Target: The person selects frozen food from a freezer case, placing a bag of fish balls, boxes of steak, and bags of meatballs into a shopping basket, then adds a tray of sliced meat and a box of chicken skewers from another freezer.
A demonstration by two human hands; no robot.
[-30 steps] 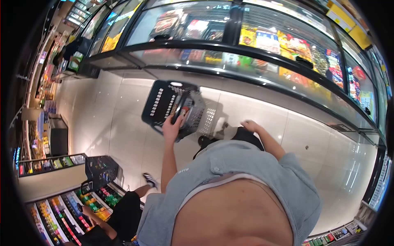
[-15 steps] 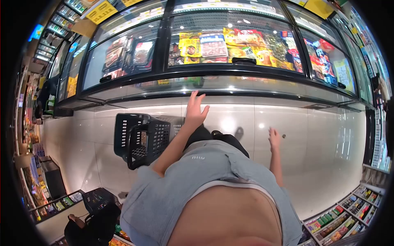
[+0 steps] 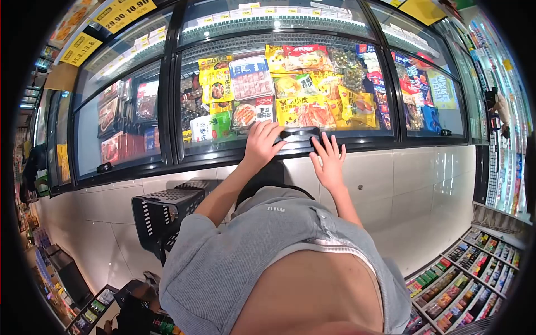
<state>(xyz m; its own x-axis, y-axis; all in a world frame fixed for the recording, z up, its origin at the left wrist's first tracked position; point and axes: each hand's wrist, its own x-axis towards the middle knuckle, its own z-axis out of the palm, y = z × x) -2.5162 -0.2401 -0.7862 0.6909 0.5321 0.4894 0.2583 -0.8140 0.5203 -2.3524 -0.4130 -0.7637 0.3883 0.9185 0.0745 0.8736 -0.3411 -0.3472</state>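
Both hands are at the front edge of a glass-lidded freezer (image 3: 357, 144). My left hand (image 3: 262, 144) rests at the left end of the black lid handle (image 3: 301, 134), fingers slightly apart and holding nothing. At the handle's right end, my right hand (image 3: 329, 161) has its fingers spread, with the fingertips on the edge. Under the glass lie a tray pack of pink meat (image 3: 250, 78), a red and white pack (image 3: 252, 113), a yellow bag (image 3: 304, 111) and several other bagged foods.
A black shopping basket (image 3: 159, 215) stands on the floor to the left. Shelves of small packets (image 3: 463, 273) are at the lower right. A dark-clothed person (image 3: 134, 312) is at the lower left. Yellow price signs (image 3: 125, 14) hang at the upper left.
Both hands have moved forward to the freezer's front edge by the handle. The camera view is now nearer the freezer, and the basket sits lower and further left.
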